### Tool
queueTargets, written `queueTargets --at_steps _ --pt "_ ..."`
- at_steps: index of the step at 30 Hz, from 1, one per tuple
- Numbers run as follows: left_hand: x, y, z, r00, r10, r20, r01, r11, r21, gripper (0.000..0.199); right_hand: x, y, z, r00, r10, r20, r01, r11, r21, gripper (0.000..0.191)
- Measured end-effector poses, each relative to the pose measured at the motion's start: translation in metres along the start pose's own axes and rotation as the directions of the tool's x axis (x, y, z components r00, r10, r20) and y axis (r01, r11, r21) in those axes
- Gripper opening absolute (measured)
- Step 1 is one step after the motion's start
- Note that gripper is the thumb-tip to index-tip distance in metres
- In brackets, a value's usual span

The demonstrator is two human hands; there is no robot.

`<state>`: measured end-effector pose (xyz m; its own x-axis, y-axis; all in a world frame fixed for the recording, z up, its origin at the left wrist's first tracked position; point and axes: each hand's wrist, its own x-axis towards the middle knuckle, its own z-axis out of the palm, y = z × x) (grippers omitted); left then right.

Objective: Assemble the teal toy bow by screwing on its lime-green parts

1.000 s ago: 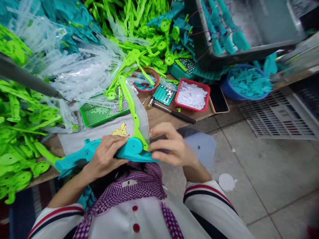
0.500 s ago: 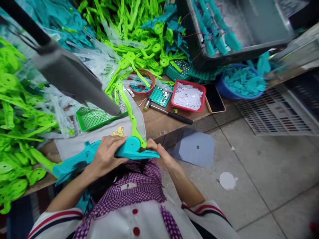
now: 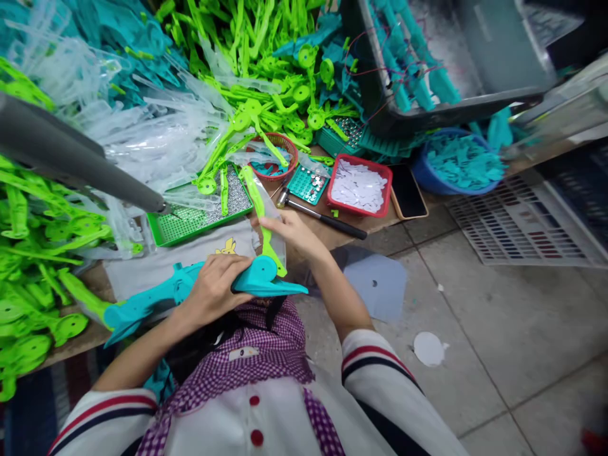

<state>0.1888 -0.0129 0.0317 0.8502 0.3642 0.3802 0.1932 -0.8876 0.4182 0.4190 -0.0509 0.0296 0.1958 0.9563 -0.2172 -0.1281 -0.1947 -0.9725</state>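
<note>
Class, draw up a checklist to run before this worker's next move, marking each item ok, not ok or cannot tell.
1. Left hand gripping the turquoise piece: ok.
2. Right hand holding the lime-green strip: ok.
3. That strip fully seated against the turquoise piece: cannot tell.
4. Grey tool with its tip apart from both hands: ok.
5. Hammer unheld, lying down: ok.
6. Green tray uncovered: not ok; loose pieces lie across it.

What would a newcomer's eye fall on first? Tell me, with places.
Likely the lime-green plastic parts heaped across the back and left. Next, the bright teal piece low in the middle, gripped by the left hand, with the right hand on the green arm above it. Then the red tray of white pieces, right of centre, behind the hammer.
</note>
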Motion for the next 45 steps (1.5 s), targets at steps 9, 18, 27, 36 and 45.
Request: queueTargets --at_steps 9,18,27,36,45 --pt "0.004 -0.005 0.008 0.973 -0.228 -0.041 0.226 0.973 -0.042 0.054 -0.008 0.032 0.008 0.925 -0.035 -0.379 0.027 0.999 -0.026 0.053" --pt "-0.005 0.052 0.044 0.501 -0.728 0.467 0.469 -0.225 -0.854 0.042 0.004 0.032 0.007 0.930 -0.045 -0.364 0.035 0.999 -0.034 0.054" --pt "0.032 0.046 0.053 0.251 -0.814 0.524 0.164 -0.498 -0.851 0.027 0.010 0.025 0.007 0.928 -0.076 -0.365 0.051 0.996 -0.077 0.051" --pt "0.039 0.040 0.057 0.228 -0.846 0.483 0.066 -0.481 -0.874 0.019 0.010 0.030 0.001 0.967 0.037 -0.252 -0.013 0.995 0.096 0.059" --pt "0.017 0.026 0.066 0.253 -0.757 0.603 0.156 -0.583 -0.797 0.010 0.018 0.058 -0.011 0.974 0.101 -0.202 -0.113 0.992 -0.048 0.046"
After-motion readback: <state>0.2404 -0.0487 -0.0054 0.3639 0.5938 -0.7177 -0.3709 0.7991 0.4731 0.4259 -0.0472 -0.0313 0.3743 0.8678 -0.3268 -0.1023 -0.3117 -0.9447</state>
